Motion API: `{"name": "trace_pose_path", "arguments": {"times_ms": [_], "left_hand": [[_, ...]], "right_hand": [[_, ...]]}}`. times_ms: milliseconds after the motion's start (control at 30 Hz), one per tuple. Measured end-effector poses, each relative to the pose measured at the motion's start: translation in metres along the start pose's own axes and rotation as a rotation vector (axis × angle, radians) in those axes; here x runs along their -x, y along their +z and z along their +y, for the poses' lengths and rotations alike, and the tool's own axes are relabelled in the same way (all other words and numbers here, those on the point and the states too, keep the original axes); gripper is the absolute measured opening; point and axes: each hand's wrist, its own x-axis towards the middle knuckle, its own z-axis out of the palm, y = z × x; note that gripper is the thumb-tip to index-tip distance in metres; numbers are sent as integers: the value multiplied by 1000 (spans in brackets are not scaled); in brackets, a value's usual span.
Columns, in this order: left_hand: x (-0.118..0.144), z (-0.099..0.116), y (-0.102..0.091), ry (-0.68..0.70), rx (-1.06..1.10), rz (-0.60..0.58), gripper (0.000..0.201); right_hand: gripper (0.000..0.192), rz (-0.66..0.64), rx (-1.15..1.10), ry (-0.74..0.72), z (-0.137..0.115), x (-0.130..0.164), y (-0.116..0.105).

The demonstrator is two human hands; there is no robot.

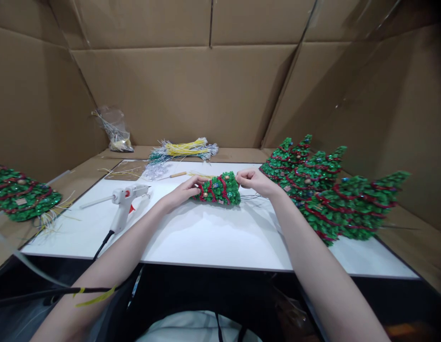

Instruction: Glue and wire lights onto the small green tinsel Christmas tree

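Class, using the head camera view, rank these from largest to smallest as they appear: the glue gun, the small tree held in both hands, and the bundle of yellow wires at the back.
1. Bundle of yellow wires and small tree: look alike; the wires lie farther away, so unsure.
2. Glue gun: slimmest.

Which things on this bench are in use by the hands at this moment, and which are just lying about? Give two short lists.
In use:
- small green tree, lying on its side
- left hand at its tip end
- right hand at its base end

Lying about:
- glue gun
- finished trees at right
- tree at left
- yellow wire bundle
- plastic bag
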Motion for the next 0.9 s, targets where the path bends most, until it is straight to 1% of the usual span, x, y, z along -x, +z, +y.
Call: {"name": "trace_pose_path", "arguments": {"times_ms": [600, 900], "left_hand": [[-2, -2, 1, 5, -20, 10, 49], [0, -2, 1, 7, -31, 4, 49]], "right_hand": [[46, -24, -52, 39, 7, -1, -2], [47, -16, -55, 45, 4, -1, -1]]}}
